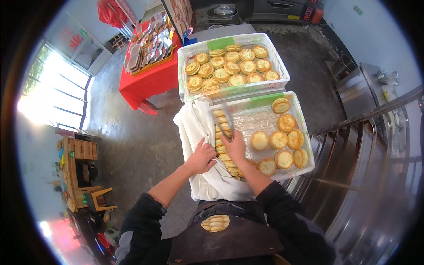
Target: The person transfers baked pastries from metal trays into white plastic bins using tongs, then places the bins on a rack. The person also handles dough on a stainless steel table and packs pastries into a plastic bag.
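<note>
In the nearer white crate (308, 145), a tight row of round flat breads (220, 143) stands on edge along the left side. Several loose golden breads (278, 139) lie flat in its right part. My right hand (235, 145) reaches over the row, closed on metal tongs (230, 118); they are smeared by motion, and whether a bread is between their tips cannot be made out. A white cloth (194, 121) drapes over the crate's left wall and near corner. On this cloth, beside the row, rests my left hand (202, 157), fingers partly spread.
Beyond stands a second crate (287, 78) filled with similar breads (232, 68). A red-covered table (132, 86) with packaged goods is at the far left. Metal racks (349, 154) stand close on the right. A wooden desk (84, 176) and stool (99, 199) are at the left.
</note>
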`<state>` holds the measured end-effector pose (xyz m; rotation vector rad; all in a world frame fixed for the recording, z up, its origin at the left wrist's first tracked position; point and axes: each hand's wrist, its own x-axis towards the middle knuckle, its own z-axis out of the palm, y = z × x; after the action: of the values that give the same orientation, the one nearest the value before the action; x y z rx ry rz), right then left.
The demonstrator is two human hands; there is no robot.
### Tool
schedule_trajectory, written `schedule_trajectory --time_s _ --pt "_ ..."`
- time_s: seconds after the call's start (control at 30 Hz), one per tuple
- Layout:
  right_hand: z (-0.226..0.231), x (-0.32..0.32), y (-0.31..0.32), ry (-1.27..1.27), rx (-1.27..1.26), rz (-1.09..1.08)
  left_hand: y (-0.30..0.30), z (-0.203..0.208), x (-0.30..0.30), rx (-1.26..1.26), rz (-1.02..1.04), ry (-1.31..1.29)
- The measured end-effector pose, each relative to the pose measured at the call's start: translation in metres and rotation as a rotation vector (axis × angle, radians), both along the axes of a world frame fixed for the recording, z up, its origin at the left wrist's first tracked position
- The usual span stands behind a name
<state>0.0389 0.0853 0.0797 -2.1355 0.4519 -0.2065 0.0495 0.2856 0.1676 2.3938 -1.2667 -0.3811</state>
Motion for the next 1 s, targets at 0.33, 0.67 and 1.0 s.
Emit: schedule_trajectory --time_s 0.33,0.67,1.0 --pt "-0.008 0.000 -0.014 -0.135 0.124 0.132 -0.013 -0.012 -0.023 -0.572 0.129 -0.127" --pt "0.016 -0.026 -0.043 0.053 0.617 -0.181 -0.023 -0.008 -0.013 -0.399 0.122 0.008" --pt "0.065 -0.134 -0.006 0.469 1.637 -0.584 -0.037 -0.017 -0.026 -0.123 0.512 -0.045"
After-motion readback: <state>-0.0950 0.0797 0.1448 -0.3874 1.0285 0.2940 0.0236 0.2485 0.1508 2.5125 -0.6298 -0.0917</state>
